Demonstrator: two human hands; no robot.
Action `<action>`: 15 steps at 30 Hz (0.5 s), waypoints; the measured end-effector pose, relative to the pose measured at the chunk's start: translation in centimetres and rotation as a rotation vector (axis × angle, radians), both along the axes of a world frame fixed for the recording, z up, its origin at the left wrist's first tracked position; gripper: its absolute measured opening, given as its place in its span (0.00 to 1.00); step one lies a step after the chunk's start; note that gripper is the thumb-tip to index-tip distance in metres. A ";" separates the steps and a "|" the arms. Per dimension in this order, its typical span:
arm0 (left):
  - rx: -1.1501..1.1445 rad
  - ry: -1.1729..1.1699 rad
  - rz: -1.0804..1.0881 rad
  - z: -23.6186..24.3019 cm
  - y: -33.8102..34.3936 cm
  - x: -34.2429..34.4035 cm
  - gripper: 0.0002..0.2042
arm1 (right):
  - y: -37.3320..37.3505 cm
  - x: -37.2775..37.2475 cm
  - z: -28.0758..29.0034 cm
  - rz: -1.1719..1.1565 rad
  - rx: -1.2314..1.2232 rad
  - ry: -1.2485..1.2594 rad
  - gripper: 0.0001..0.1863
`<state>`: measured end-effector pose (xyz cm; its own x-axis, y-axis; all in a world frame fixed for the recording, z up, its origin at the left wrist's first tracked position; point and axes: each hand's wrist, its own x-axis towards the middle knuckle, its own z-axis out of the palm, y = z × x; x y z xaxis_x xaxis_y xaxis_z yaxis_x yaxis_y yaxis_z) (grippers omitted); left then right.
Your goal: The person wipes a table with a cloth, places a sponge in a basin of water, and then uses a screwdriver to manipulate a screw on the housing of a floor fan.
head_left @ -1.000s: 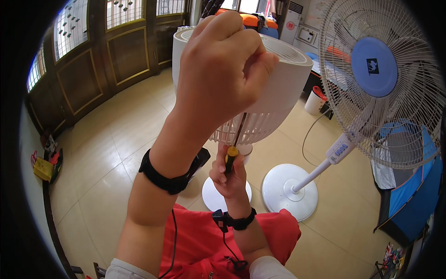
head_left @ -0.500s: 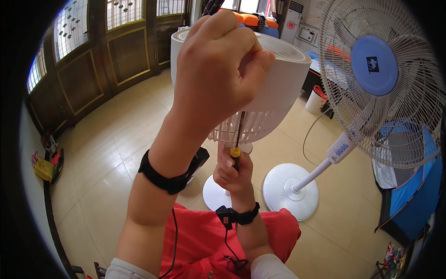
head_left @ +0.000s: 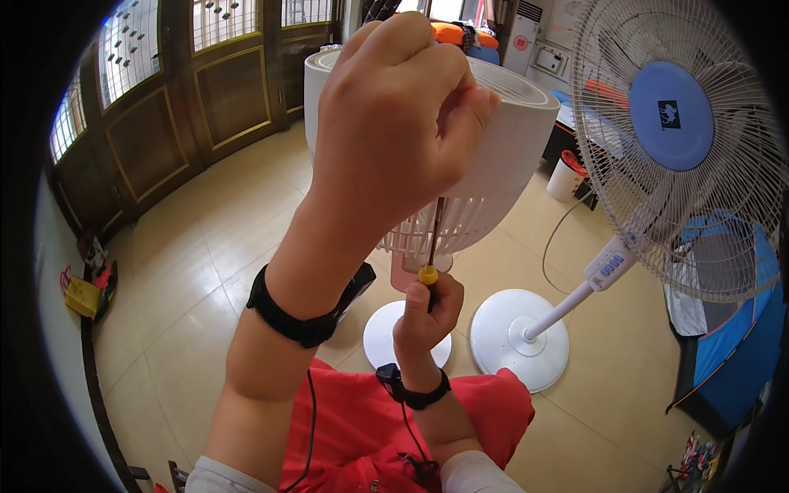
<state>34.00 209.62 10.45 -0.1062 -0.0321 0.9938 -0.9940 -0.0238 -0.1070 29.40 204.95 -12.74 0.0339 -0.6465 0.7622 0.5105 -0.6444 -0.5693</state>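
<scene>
My left hand is raised close to the camera, its fingers curled into a fist in front of a white fan head. What it grips, if anything, is hidden. Lower down, my right hand is closed round the yellow and black handle of a screwdriver. The screwdriver points upward, and its thin shaft runs to the slatted underside of the fan head; the tip is hidden. Below stands the fan's round white base, partly covered by my right hand.
A second standing fan with a wire cage and blue hub rises at the right on its white base. A blue and grey tent lies beyond it. Dark panelled doors line the left; a white bin stands behind.
My right hand has turned about the screwdriver handle and its fingers have shifted. Both fans appear slightly farther right in the picture. My left hand stays closed.
</scene>
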 end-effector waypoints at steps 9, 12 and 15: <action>0.002 -0.025 -0.018 0.0 -0.1 -0.2 0.05 | 0.7 -0.4 0.9 0.429 0.250 -0.172 0.08; -0.002 -0.005 -0.024 -0.1 0.1 0.0 0.05 | 0.3 -1.0 1.2 0.949 0.478 -0.237 0.10; -0.031 -0.036 -0.022 -0.3 0.2 1.0 0.05 | -0.5 -0.6 0.4 1.399 0.640 -0.159 0.21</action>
<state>34.99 209.77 10.20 -0.1425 0.0018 0.9898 -0.9898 -0.0056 -0.1425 28.78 204.42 -12.37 0.8178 -0.3776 0.4344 0.5580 0.7051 -0.4376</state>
